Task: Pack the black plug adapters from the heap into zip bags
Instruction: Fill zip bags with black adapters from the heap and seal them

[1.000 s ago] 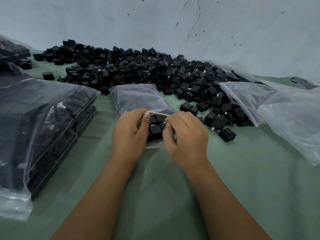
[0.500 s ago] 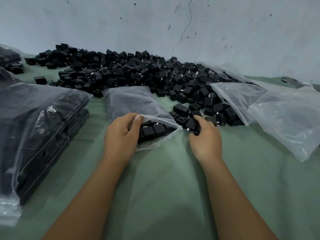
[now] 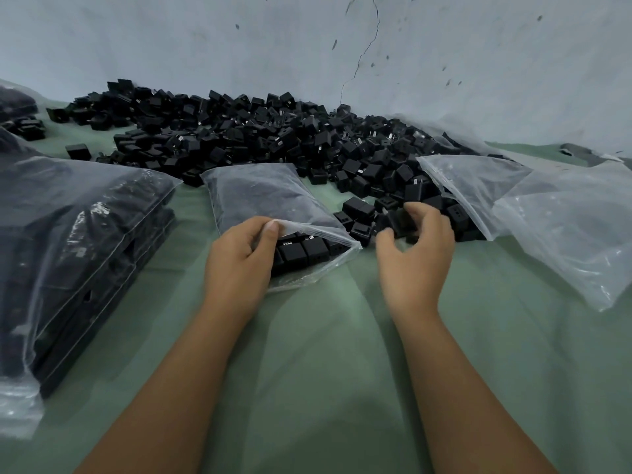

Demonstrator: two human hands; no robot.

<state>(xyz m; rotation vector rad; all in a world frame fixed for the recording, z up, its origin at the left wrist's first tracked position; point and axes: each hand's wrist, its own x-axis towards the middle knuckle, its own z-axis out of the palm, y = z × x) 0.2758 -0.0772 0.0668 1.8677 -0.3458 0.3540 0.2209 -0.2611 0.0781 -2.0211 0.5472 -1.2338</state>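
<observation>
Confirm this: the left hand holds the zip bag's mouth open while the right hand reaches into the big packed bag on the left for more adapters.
Not quite. The left hand does hold the zip bag open at its mouth, but the right hand reaches into the heap of loose adapters to the right of that bag, its fingers curled over a few of them, not into the big packed bag. The head view shows this.

No legible text, label, brand, number or sign anywhere. Small white marks on top faces of plug adapters [image 3: 301, 249] inside open zip bag [image 3: 273, 203] — too blurred to read. Pale specks on filled bag [image 3: 78, 234] at left — glare or print, cannot tell.
</observation>
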